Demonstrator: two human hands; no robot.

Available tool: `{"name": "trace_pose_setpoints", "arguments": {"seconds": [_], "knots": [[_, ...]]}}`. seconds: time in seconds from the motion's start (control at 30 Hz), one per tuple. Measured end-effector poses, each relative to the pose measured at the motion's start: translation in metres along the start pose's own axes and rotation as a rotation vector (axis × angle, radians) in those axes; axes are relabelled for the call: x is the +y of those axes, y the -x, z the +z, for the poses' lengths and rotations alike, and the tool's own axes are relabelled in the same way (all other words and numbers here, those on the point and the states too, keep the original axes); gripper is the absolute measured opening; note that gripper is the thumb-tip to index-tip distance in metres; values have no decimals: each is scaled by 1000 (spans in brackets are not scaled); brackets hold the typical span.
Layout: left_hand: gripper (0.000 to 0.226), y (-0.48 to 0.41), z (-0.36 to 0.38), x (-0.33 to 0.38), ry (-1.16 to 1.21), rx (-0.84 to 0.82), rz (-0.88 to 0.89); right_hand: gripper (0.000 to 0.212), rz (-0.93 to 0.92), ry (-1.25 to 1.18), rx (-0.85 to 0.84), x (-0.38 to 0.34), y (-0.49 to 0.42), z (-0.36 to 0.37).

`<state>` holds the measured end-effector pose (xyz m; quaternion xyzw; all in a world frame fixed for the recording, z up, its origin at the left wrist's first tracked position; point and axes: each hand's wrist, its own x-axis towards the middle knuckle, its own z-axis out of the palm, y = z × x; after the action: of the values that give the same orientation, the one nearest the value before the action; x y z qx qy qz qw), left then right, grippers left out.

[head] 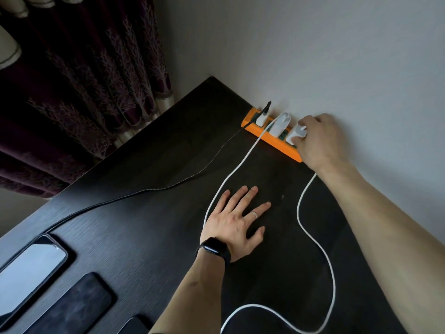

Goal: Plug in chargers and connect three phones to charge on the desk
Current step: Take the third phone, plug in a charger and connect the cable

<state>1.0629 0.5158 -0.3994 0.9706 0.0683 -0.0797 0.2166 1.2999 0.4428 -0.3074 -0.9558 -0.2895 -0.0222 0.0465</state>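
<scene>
Plugging in looked nearly finished. On the long orange plastic power strip (274, 142) against the pale wall, a small white block charger (260, 118) and a taller white charger (280, 124) already sat in sockets. The right hand (320, 138) curled its fingers round a 3rd white charger (294, 135) at the next socket, seemingly pressing it home. The left hand (237, 222) lay flat on the dark wood-grain desk (144, 213), fingers spread wide and holding nothing. A black braided cable (168, 187) ran toward the near-left corner, where 3 phones lay side by side: a glossy light-reflecting phone (31, 266), a matte dark phone (74, 302) and a 3rd phone cut by the frame edge (134, 326). Whether the black cable entered the glossy phone could not be told. A white cable (224, 186) and a looping white cable (320, 249) trailed across the desk, so connecting phones apparently remained.
</scene>
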Motion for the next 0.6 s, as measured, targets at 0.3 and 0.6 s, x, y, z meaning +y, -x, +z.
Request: {"name": "trace_pose_setpoints", "arguments": {"seconds": [0.3, 0.6], "knots": [[61, 2, 0, -2, -21, 12, -4, 34, -48, 188, -142, 6, 6, -12], [60, 2, 0, 2, -30, 32, -6, 25, -30, 259, -184, -3, 2, -9]]}}
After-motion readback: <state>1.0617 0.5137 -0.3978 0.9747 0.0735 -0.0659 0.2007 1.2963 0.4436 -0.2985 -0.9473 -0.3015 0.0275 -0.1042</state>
